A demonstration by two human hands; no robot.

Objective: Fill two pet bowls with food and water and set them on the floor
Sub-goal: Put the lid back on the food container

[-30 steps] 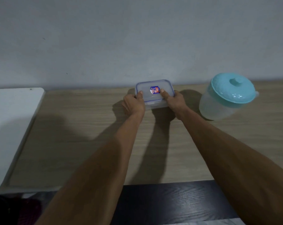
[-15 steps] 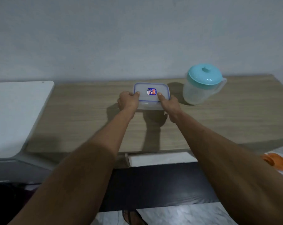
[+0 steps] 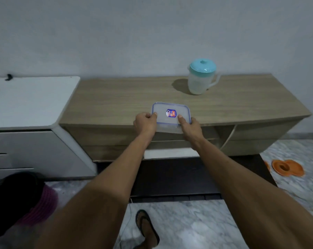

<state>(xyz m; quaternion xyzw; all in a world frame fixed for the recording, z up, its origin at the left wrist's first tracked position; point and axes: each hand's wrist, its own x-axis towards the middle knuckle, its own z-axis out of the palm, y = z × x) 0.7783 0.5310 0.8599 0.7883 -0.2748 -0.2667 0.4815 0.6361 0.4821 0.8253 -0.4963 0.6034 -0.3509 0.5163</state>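
At the wooden cabinet's (image 3: 116, 99) front edge, the left hand (image 3: 145, 123) and right hand (image 3: 191, 128) grip a clear lidded container (image 3: 163, 115) by its near corners, thumbs on the lid. It juts past the edge. Open wood stretches to either side, and a teal-lidded pitcher (image 3: 200, 83) stands well behind. Both arms reach forward, nearly straight. Orange bowls (image 3: 287, 169) sit on the floor at right.

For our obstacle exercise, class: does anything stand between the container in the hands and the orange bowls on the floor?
Nothing visible does. The container, held by the left hand and right hand at the front edge of the cabinet, has open floor to the orange bowls.
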